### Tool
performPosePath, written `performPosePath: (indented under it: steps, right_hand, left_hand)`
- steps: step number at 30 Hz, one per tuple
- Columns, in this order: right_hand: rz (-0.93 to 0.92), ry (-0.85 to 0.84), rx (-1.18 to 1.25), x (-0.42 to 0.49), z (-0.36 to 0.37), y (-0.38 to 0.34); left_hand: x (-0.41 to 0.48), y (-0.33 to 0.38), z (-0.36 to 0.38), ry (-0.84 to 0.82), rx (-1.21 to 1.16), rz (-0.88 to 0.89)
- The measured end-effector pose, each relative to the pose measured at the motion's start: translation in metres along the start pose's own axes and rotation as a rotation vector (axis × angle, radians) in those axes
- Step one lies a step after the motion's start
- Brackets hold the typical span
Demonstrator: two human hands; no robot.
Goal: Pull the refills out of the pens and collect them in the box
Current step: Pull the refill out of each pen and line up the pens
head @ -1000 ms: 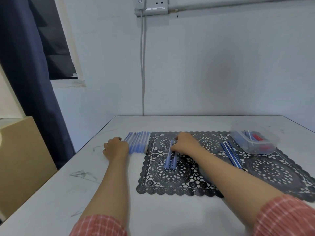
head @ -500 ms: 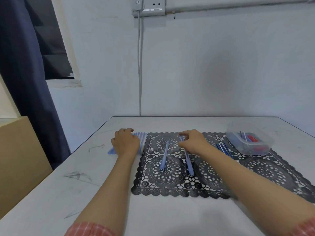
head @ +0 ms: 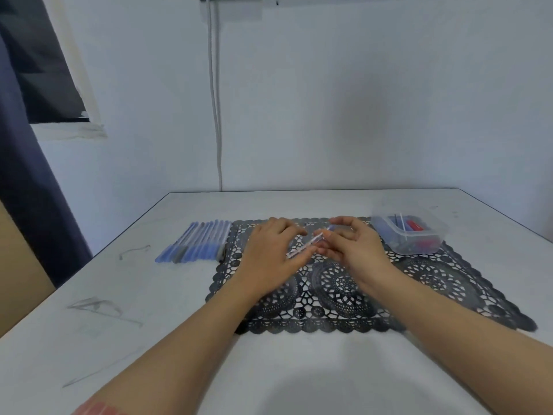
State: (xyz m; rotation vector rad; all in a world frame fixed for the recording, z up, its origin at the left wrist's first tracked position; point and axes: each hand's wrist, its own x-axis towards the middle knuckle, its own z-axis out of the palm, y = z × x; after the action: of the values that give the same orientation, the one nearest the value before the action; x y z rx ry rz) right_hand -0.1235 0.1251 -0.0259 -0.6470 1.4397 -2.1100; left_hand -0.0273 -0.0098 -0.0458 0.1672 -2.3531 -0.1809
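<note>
Pen [head: 311, 242] slim, clear-barrelled, blue-ended, tilted over mat [head: 434, 283]; left hand [head: 270, 259] and right hand [head: 357, 250] each pinching 1 end.

Black lace mat [head: 443, 283] — blue pens [head: 199, 244].

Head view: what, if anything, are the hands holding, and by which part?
One pen: the left hand holds its near end, the right hand pinches its far end.
</note>
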Motion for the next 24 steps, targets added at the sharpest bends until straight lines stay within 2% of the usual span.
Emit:
performPosePath:
  steps: [3,6,8,13,16,18,24]
  right_hand:
    - [0.056,-0.004,0.096,0.003,-0.006,-0.001]
    - [0.061,-0.04,0.071,0.005,-0.011,-0.001]
    - [-0.022,-0.053,-0.112,0.005,-0.014,0.001]
    - [-0.4,-0.07,-0.859,0.009,-0.022,0.002]
    - [-0.535,-0.072,-1.183,0.013,-0.028,0.006]
    - [-0.547,-0.058,-1.249,0.015,-0.03,0.008]
    - [-0.544,-0.069,-1.175,0.019,-0.03,0.01]
  left_hand:
    - [0.0,-0.005,0.002,-0.028,0.023,0.088]
    - [0.001,-0.008,-0.001,0.072,0.159,0.142]
    - [0.002,-0.011,-0.003,0.096,0.232,0.146]
    - [0.001,-0.01,-0.003,0.047,0.223,0.086]
    - [0.001,-0.01,0.0,0.051,0.252,0.075]
    - [0.001,-0.011,0.001,0.069,0.239,0.071]
    - [0.0,-0.01,-0.002,0.093,0.131,0.113]
